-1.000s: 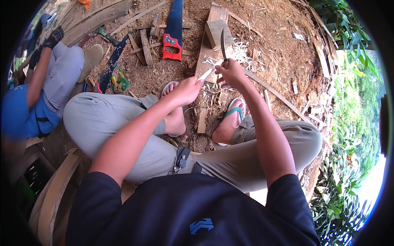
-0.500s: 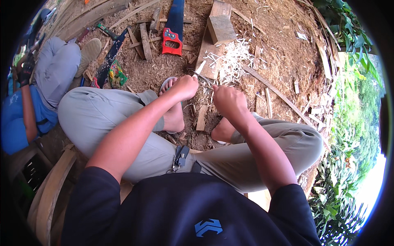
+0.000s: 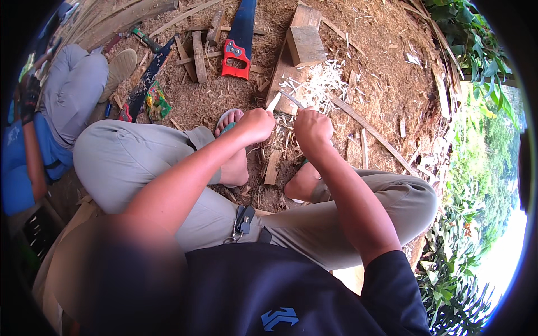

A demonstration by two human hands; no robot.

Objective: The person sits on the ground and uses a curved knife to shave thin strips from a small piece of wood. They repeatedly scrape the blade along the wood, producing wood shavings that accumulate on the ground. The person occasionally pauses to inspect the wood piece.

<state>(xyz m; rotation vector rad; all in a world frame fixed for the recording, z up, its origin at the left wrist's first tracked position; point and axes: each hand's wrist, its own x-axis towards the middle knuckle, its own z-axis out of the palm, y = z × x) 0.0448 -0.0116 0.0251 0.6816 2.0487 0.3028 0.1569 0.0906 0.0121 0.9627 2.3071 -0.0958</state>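
Note:
My left hand (image 3: 259,124) is closed around a short pale whittled stick (image 3: 273,102), whose light tip sticks out beyond the fingers. To its right, my right hand (image 3: 312,127) grips a knife; the thin blade (image 3: 292,100) slants up and left toward the stick, with a small gap between them. The knife's handle is hidden in my fist. Just beyond both hands, white curled shavings (image 3: 322,84) lie heaped beside a plank (image 3: 283,78) on the ground. A squared wood block (image 3: 307,47) rests on that plank.
A red-handled saw (image 3: 235,59) lies ahead, near several wood offcuts (image 3: 199,56). Further left are a second saw (image 3: 147,78), a green hammer (image 3: 145,40) and a colourful packet (image 3: 158,101). Another person (image 3: 73,95) sits at the left. A long strip (image 3: 375,123) lies right.
My right hand has moved slightly forward, and the knife blade has shifted away from me and to the right of the stick. My left hand still holds the stick, nearly in place.

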